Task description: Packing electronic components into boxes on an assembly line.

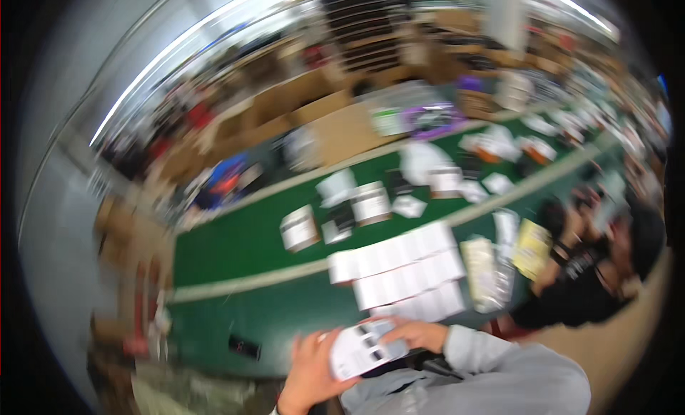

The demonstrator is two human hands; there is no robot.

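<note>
A white box (pixel 348 356) with dark printed marks is held between both hands, close to my body at the table's near edge. My left hand (pixel 308 368) wraps around its left side. My right hand (pixel 419 335) has its fingers on the box's upper right part, over a greyish area. Whether that grey area is print or a separate piece cannot be made out in the blur. Just beyond lie several white boxes (pixel 407 272), set side by side in rows on the green table. A small black object (pixel 245 347) rests to the left.
A green conveyor belt (pixel 228 251) with a pale edge runs across, carrying scattered white boxes (pixel 372 204) and dark pieces. Clear-bagged pale items (pixel 484 272) and a yellow packet (pixel 531 249) lie at right, beside a person in black (pixel 581 279). Cardboard boxes (pixel 292 104) stand behind.
</note>
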